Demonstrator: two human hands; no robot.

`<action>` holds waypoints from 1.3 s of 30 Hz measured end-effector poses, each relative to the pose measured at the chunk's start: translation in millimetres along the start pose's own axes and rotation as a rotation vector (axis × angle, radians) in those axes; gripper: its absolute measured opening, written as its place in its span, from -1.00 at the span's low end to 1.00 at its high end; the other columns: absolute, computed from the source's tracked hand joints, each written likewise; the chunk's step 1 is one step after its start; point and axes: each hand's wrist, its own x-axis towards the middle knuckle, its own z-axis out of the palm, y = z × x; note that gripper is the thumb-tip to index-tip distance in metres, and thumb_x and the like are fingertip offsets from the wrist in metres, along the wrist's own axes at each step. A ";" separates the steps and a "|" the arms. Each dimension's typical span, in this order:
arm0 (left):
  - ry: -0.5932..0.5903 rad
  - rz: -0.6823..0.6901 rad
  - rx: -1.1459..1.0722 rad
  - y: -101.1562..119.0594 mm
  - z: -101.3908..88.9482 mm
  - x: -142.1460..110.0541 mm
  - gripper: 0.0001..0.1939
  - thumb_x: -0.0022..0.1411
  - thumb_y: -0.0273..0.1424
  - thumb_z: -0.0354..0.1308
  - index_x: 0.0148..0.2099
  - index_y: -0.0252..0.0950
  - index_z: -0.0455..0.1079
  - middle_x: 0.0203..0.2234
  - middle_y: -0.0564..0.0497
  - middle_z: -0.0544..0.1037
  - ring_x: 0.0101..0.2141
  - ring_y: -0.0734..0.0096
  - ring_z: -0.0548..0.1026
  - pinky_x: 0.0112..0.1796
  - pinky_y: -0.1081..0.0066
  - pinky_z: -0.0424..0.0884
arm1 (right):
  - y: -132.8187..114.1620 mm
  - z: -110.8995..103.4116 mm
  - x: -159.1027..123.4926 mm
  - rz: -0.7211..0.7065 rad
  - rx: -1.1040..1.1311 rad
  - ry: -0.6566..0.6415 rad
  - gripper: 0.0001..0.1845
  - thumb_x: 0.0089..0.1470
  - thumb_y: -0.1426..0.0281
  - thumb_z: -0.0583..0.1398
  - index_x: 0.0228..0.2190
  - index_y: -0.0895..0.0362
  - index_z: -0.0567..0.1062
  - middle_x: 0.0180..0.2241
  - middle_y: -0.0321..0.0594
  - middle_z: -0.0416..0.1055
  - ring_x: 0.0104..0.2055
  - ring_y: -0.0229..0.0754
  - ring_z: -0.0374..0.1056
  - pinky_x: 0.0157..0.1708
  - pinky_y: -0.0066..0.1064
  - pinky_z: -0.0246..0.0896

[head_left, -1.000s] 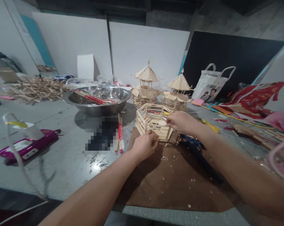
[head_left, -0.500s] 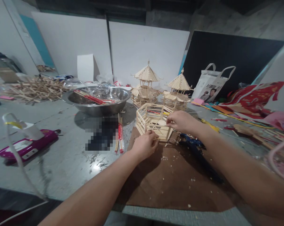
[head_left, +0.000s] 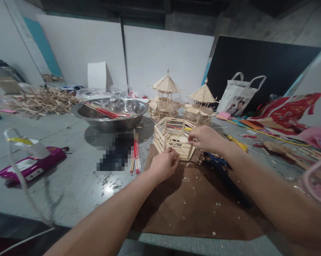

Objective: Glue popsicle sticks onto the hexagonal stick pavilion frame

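Note:
A hexagonal frame of thin wooden sticks (head_left: 169, 137) stands on a brown board (head_left: 200, 202) in the middle of the table. My left hand (head_left: 163, 165) is closed on the frame's near bottom rail. My right hand (head_left: 205, 138) pinches the frame's right top corner, fingers pressed together. Two finished stick pavilions (head_left: 166, 94) (head_left: 201, 101) stand just behind the frame.
A steel bowl (head_left: 111, 113) with red-tipped sticks sits left of the frame, more sticks (head_left: 135, 153) lie beside it. A pile of wooden sticks (head_left: 42, 101) is far left, a purple tool (head_left: 30, 165) near left. A blue-handled tool (head_left: 219, 167), coloured paper and a white bag (head_left: 239, 94) are right.
Almost nothing has moved. My right hand's fingers have shifted slightly on the frame's corner while my left hand stays on the near rail.

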 end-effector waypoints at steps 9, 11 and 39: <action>0.016 0.004 -0.020 -0.9 0.5 -0.8 -0.76 0.12 -0.35 -0.09 -0.21 -0.19 0.36 -0.25 0.02 0.42 -0.26 0.36 0.43 -0.27 0.41 0.33 | -0.8 -1.8 -0.8 -0.017 -0.006 -0.005 -0.77 0.00 0.35 0.07 -0.40 0.13 0.51 -0.38 -0.17 0.49 -0.28 -0.18 0.35 -0.30 -0.43 0.09; 0.024 0.002 -0.030 -1.3 0.8 -0.5 -0.76 0.12 -0.35 -0.08 -0.21 -0.19 0.36 -0.22 0.02 0.42 -0.25 0.36 0.42 -0.26 0.41 0.33 | 1.3 -4.9 -3.0 -0.018 0.030 0.002 -0.74 0.02 0.35 0.05 -0.39 0.12 0.52 -0.37 -0.17 0.49 -0.28 -0.19 0.35 -0.30 -0.43 0.10; -0.012 0.110 -0.033 2.0 -3.4 2.3 -0.78 0.12 -0.43 -0.09 -0.38 -0.28 0.39 -0.46 0.01 0.46 -0.41 0.45 0.39 -0.40 0.51 0.23 | 84.2 91.4 -37.0 0.624 0.216 -0.162 -0.80 -0.12 0.32 0.11 -0.44 0.10 0.49 -0.33 -0.14 0.46 -0.27 -0.11 0.34 -0.40 -0.43 0.11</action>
